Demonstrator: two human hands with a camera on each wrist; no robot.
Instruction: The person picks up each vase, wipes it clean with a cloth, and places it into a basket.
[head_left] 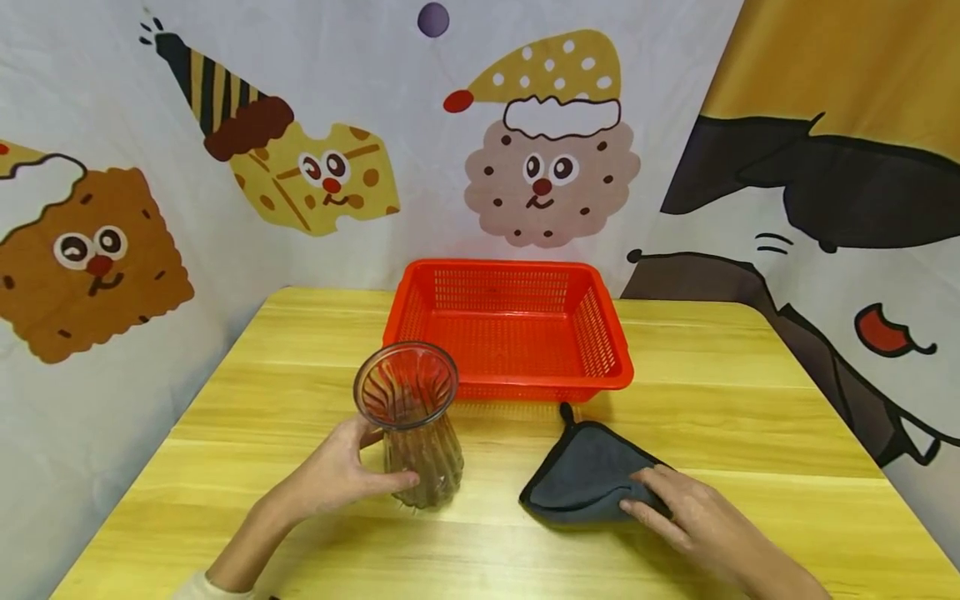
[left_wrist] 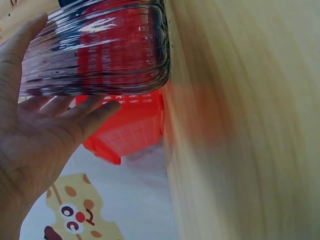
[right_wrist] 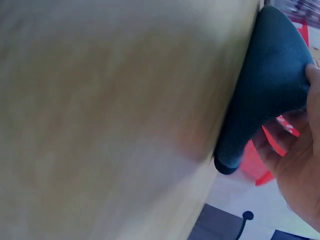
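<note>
A clear ribbed glass vase (head_left: 423, 454) with a flared rim stands on the table, left of centre. My left hand (head_left: 341, 475) is spread around its near-left side, thumb in front and fingers behind. In the left wrist view the fingers of that hand (left_wrist: 45, 130) are fairly straight alongside the vase (left_wrist: 110, 50), with a gap between palm and glass. To the right, a folded dark grey cloth (head_left: 588, 471) with black edging and a hanging loop lies partly lifted. My right hand (head_left: 701, 521) pinches its right side between thumb and fingers; the right wrist view shows the cloth (right_wrist: 275, 70) bulging upward.
A red plastic basket (head_left: 517, 383) with perforated walls stands behind the vase and the cloth. The light wooden table (head_left: 750, 392) reaches back to a white curtain (head_left: 427, 183) printed with cartoon figures, which also hangs along both sides.
</note>
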